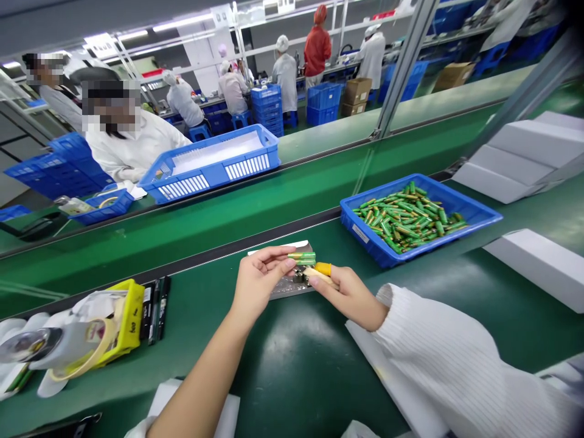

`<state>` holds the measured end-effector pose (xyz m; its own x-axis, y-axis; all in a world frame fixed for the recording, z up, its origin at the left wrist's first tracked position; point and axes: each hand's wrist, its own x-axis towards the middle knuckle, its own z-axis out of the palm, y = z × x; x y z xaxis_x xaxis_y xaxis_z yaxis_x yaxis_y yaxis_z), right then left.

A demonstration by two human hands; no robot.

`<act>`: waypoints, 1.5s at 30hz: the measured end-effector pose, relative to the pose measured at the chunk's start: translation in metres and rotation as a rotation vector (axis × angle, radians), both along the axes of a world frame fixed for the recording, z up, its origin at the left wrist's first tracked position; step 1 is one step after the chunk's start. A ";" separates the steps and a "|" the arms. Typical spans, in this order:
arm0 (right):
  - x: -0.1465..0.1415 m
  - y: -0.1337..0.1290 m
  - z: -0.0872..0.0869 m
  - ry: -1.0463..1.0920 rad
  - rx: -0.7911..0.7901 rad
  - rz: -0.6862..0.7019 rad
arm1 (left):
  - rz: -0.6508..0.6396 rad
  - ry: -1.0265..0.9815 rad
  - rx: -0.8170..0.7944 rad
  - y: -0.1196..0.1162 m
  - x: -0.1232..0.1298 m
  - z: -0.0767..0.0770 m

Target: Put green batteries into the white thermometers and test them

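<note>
In the head view, my left hand (264,274) is closed in a pinch around slim green-and-gold cylinders (302,258) that look like batteries, held side by side and nearly level. My right hand (349,293) comes in from the right, its fingers drawn together, with a yellow cover on one fingertip. Something pale lies along those fingers; whether it is a cover or a held piece I cannot tell. Small shiny metal pieces (298,277) show between the hands, above a grey tray-like sheet (289,289) on the green table.
A blue bin (387,258) heaped with similar cylinders stands right of my hands. White boxes (538,267) lie farther right. At left are a yellow basket (130,319) and black pens (157,310). Beyond a rail, a blue crate (210,167) stands before a seated person (132,140).
</note>
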<state>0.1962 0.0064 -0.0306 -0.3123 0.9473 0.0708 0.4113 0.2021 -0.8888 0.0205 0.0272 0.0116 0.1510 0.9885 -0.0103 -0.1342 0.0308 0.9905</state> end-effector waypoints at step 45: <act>0.001 0.011 0.012 0.591 -0.298 -0.085 | -0.086 0.394 0.378 -0.010 0.007 -0.010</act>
<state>0.1968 0.0178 -0.0183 -0.2245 0.9725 -0.0611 -0.1588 -0.0984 -0.9824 0.0272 0.0176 0.0018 0.2880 0.9186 0.2705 0.2365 -0.3420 0.9095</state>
